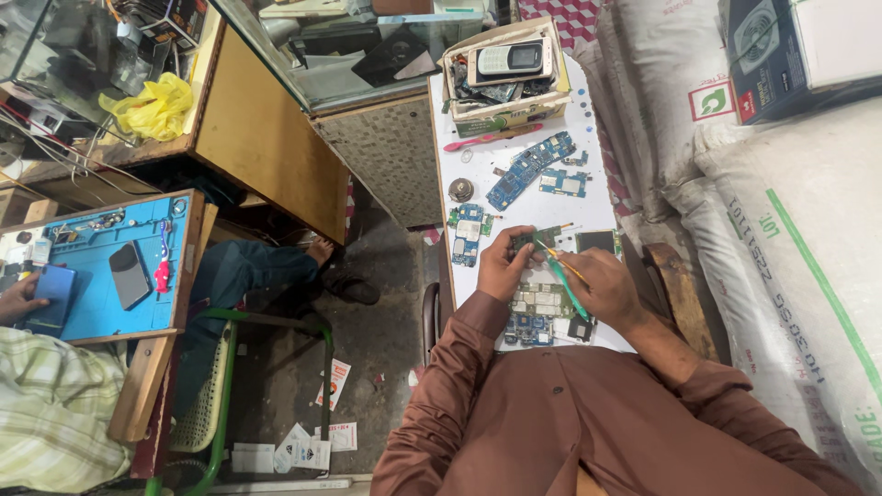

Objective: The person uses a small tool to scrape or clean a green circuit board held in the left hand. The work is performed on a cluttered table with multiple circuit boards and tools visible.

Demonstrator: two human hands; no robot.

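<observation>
My left hand [501, 266] grips a small green circuit board [536, 239] just above a narrow white table [588, 197]. My right hand [602, 285] holds a green-handled tool [562, 280] whose thin tip rests against that board. Under my hands lie another green board [542, 298] and a blue board [528, 329]. My brown sleeves fill the lower part of the view.
Several blue boards [528, 170] lie farther up the table, near a pink tool [491, 138] and a cardboard box [505, 106] holding an old phone. White sacks [781, 230] stand at the right. At the left, another person's hand [18, 298] holds a blue phone [50, 294] over a blue mat [101, 266].
</observation>
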